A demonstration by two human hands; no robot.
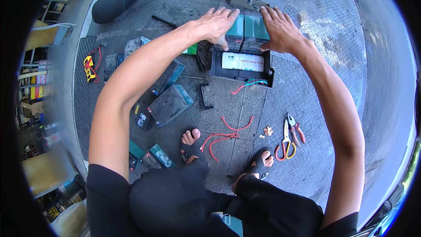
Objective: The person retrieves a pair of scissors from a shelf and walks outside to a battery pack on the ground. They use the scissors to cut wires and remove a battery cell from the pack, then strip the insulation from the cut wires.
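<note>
A: Where are the green-topped batteries (246, 33) found?

B: They are seen side by side in the far end of a black battery case (240, 66), which is set on the chequer-plate floor (315, 105) ahead of the sandalled feet; a white-labelled block (242, 61) is seated in the near end of the same case, and red and teal wires (249, 84) are trailed out at its front edge.

A: How are the hands held?

B: The left hand (215, 25) is laid flat and open on the left battery, fingers spread, nothing enclosed; the right hand (280, 28) is spread open over the right battery's top and outer edge; no grip is closed on anything.

A: How should the batteries be expected to handle?

B: They are judged heavy, rigid and smooth-sided, so a slip is likely if only the lids are pinched; a hold low on the side walls is thought better, clear of the wires.

A: What else is noted nearby?

B: More batteries (170, 104) lie to the left; pliers (289, 138) and loose red wires (221, 138) to the right and near the feet.
</note>
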